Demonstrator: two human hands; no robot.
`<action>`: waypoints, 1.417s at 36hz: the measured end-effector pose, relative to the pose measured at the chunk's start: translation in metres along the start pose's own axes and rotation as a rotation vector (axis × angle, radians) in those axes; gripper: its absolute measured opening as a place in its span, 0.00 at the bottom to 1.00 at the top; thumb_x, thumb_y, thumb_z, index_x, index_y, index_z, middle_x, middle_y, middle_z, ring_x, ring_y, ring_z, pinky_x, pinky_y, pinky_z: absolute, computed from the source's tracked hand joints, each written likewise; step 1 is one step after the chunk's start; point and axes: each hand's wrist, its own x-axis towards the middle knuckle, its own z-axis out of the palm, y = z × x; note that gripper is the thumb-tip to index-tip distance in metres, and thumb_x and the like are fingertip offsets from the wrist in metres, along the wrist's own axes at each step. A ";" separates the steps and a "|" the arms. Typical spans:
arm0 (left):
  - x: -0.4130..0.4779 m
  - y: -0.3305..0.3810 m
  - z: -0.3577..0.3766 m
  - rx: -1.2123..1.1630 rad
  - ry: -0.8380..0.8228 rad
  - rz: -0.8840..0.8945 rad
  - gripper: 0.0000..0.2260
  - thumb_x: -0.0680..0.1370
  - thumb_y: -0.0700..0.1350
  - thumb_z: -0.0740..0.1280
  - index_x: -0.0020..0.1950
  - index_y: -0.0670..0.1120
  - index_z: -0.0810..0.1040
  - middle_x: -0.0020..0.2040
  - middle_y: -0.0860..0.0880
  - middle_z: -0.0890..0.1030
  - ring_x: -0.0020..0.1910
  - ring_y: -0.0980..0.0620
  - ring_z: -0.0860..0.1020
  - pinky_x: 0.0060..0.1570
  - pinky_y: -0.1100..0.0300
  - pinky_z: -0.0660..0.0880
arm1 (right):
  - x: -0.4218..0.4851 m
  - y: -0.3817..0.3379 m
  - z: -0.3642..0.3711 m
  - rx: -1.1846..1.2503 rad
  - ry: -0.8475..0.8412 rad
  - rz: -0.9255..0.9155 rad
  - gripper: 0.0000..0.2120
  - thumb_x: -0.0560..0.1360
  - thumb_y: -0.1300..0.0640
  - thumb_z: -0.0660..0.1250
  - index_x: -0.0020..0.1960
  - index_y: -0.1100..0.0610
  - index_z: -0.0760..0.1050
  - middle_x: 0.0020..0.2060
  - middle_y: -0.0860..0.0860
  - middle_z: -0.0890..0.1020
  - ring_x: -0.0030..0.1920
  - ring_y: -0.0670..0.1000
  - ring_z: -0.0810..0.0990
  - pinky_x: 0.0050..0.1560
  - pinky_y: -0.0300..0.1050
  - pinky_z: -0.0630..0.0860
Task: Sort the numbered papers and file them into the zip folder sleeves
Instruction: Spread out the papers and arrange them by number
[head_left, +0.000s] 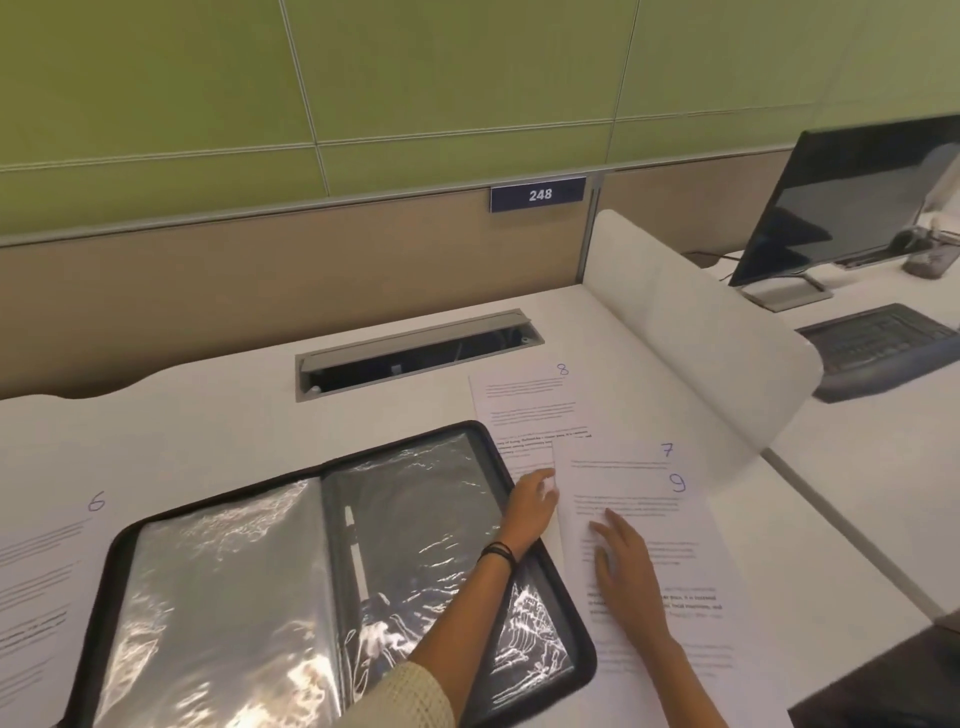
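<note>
In the head view, sheet 9 (691, 545), near the right edge of the surface (208, 415), is pressed by the straight fingers of the right hand (623, 566) and pinched at its edge by the left hand (530, 501).

Bare desk (234, 415) runs free beyond the left hand (530, 501) up to the open cable hatch (415, 353), while the white divider (701, 332) blocks passage rightward of the right hand (623, 561).

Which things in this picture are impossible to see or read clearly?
All in the head view:
Printed text on paper 9: too small, blurred.
Most of paper 7: covered by paper 9.
Part of paper 6: cut off by the left edge.
Grip of the left hand on the paper edge: blurred.
</note>
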 end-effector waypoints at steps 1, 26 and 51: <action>0.003 0.001 0.002 0.008 0.015 0.003 0.17 0.81 0.39 0.59 0.70 0.42 0.68 0.69 0.45 0.69 0.69 0.49 0.67 0.66 0.61 0.64 | 0.000 0.000 0.000 -0.003 -0.001 -0.006 0.16 0.76 0.63 0.64 0.63 0.57 0.74 0.69 0.54 0.69 0.70 0.54 0.65 0.69 0.43 0.56; 0.066 0.016 0.011 -0.361 -0.003 -0.235 0.07 0.77 0.36 0.63 0.48 0.47 0.76 0.52 0.46 0.77 0.51 0.50 0.74 0.51 0.59 0.72 | 0.000 0.010 0.005 0.035 0.001 -0.057 0.20 0.74 0.53 0.58 0.64 0.54 0.73 0.70 0.50 0.67 0.69 0.46 0.62 0.69 0.42 0.56; 0.052 0.025 0.012 -0.247 0.018 -0.077 0.12 0.78 0.36 0.64 0.61 0.40 0.77 0.60 0.45 0.77 0.56 0.51 0.74 0.43 0.68 0.73 | 0.002 0.009 0.003 0.083 -0.060 -0.033 0.18 0.77 0.58 0.62 0.67 0.53 0.69 0.71 0.48 0.64 0.72 0.48 0.60 0.71 0.40 0.53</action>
